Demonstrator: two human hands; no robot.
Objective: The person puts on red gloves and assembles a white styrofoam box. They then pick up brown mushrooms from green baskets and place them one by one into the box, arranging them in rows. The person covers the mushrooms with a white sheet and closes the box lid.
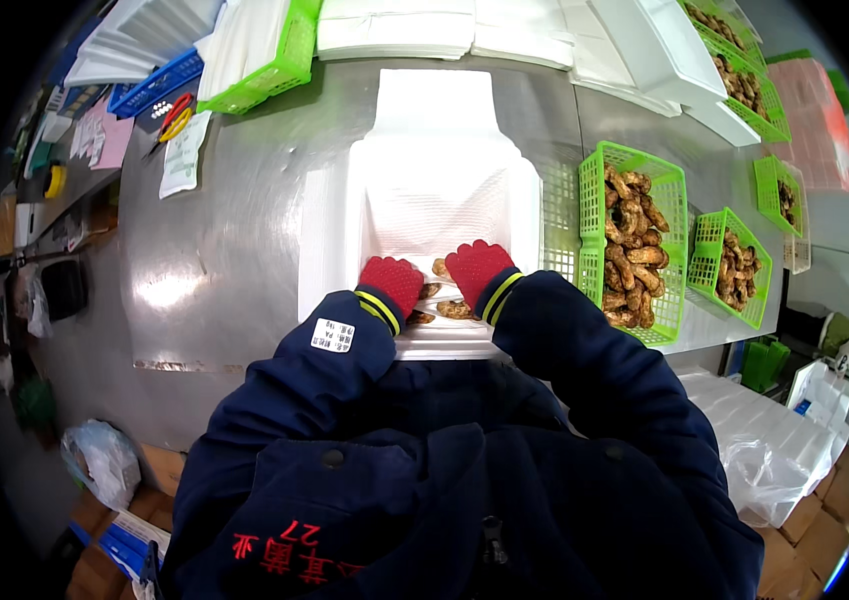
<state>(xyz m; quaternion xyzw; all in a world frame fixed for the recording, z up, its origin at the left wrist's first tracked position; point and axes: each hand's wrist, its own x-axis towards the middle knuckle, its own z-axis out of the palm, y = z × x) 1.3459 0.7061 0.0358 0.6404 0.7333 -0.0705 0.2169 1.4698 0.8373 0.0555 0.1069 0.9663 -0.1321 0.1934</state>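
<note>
A white foam box [520, 217] lined with white sheet material stands on the metal table in front of me. Several brown mushrooms [456, 309] lie in its near part, with white sheeting between them. My left hand [392, 283], in a red knit glove, is inside the box at its left side, beside the mushrooms. Also red-gloved, my right hand [478, 271] reaches in at the right, against a pale mushroom [440, 268]. The fingers of both hands point down and are mostly hidden, so their grip does not show.
Right of the box, a green plastic basket [678, 225] holds many mushrooms; a smaller green basket [762, 300] stands beyond it. White foam sheets [394, 30] line the far edge. Red-handled scissors [176, 112] and a white packet [184, 157] lie at the left. A person [844, 337] is at the far right.
</note>
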